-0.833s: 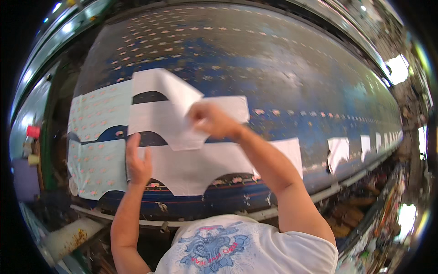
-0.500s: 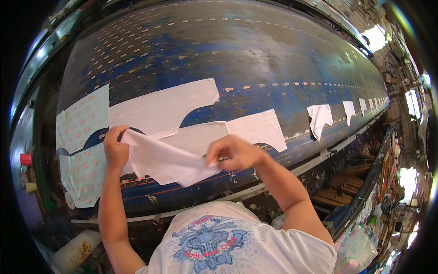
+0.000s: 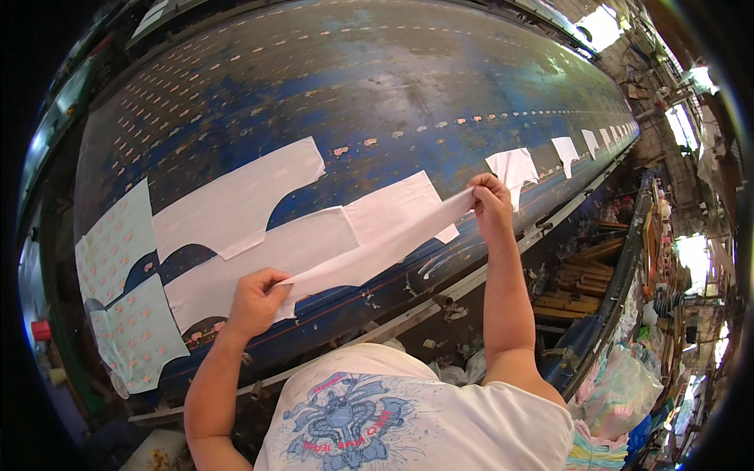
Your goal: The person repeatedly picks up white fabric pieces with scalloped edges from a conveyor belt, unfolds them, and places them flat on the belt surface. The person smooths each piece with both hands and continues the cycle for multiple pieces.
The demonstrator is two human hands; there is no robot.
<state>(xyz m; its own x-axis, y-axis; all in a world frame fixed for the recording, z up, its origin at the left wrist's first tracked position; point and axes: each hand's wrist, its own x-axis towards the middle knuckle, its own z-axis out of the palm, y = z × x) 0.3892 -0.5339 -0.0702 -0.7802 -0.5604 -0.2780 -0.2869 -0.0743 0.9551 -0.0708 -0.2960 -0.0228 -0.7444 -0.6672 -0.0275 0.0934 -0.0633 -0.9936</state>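
A white fabric piece [image 3: 377,253] is stretched slantwise between my two hands, over the near side of the long dark table [image 3: 369,86]. My left hand [image 3: 258,302] pinches its near left end. Up and to the right, my right hand [image 3: 493,206] pinches the other end. Beneath and beyond the held piece, flat white cut panels lie on the table: a far panel [image 3: 228,200] with curved edges, a near panel [image 3: 236,271] and a panel [image 3: 389,206] partly covered by the held cloth. At the left lie pale green floral panels [image 3: 141,334].
Farther right along the table edge lie a crumpled white piece [image 3: 514,166] and several smaller-looking white pieces [image 3: 565,155]. A metal rail [image 3: 393,322] borders the near edge. Wooden frames [image 3: 585,282] and a clear plastic bag [image 3: 620,392] are at the right.
My right hand has moved right and away from me, drawing the bunched white fabric out into a taut strip. My left hand has come lower and rightward. The view has shifted along the table.
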